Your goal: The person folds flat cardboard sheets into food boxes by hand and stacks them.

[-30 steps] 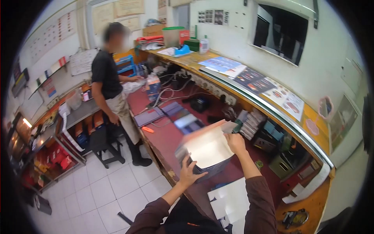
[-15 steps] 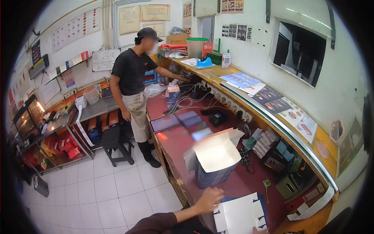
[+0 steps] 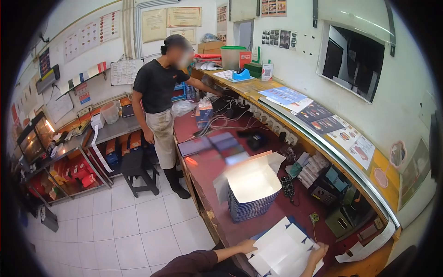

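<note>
A flat, unfolded white cardboard box blank (image 3: 282,249) with blue edges is at the bottom of the view, low over the red table (image 3: 203,177). My left hand (image 3: 248,246) grips its left edge. On the right side, my right hand (image 3: 318,252) has its fingers closed on the blank. Just beyond stands a stack of nested open boxes (image 3: 253,205), blue outside and white inside, with the top one's flaps raised. Neither hand touches the stack.
A co-worker (image 3: 157,92) stands at the table's far left side, one arm reaching toward cables. Tablets (image 3: 224,142), an orange object (image 3: 191,161) and a tape measure (image 3: 314,217) lie on the table. A black stool (image 3: 138,171) stands on the floor.
Both hands have left the box stack and moved down to the flat blank, which is now lifted and turned. The co-worker has leaned and stretched an arm toward the cables.
</note>
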`<action>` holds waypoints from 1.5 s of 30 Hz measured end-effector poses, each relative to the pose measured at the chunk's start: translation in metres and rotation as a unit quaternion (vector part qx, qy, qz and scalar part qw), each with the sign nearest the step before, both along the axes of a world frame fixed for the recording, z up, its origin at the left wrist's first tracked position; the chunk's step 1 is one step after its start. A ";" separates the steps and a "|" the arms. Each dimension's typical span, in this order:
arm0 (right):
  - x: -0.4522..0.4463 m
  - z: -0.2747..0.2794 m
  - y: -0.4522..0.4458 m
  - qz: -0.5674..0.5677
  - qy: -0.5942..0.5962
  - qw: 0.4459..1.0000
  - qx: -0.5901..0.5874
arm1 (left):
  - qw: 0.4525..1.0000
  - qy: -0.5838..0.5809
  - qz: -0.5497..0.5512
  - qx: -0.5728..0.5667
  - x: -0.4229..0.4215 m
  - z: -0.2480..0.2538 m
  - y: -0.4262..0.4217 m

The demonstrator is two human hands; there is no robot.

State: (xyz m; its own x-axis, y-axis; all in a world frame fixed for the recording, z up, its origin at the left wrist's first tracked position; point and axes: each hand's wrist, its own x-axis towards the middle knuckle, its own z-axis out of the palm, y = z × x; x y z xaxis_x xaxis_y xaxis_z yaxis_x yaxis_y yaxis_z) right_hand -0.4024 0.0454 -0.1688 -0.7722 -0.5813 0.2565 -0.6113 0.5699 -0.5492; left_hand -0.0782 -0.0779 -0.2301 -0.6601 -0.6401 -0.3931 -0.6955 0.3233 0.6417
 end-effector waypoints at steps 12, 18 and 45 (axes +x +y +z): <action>0.102 0.004 0.029 0.088 -0.058 0.992 0.066 | 0.928 0.062 -0.077 -0.360 -0.017 0.058 0.044; 0.144 0.019 0.061 0.149 -0.089 0.984 -0.048 | 0.918 0.099 -0.291 -0.252 -0.038 0.021 0.041; 0.168 0.112 0.064 0.361 -0.770 0.520 -0.081 | 0.771 0.601 0.113 0.180 0.027 0.232 0.086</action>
State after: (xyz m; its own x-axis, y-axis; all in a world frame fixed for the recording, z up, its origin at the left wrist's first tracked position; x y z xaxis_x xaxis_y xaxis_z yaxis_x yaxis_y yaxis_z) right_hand -0.2342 0.1097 -0.0564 0.2705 -0.9293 -0.2516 0.6012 0.3672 -0.7097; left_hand -0.0511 0.0078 0.0018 -0.5737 -0.7842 0.2364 0.4578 -0.0677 0.8865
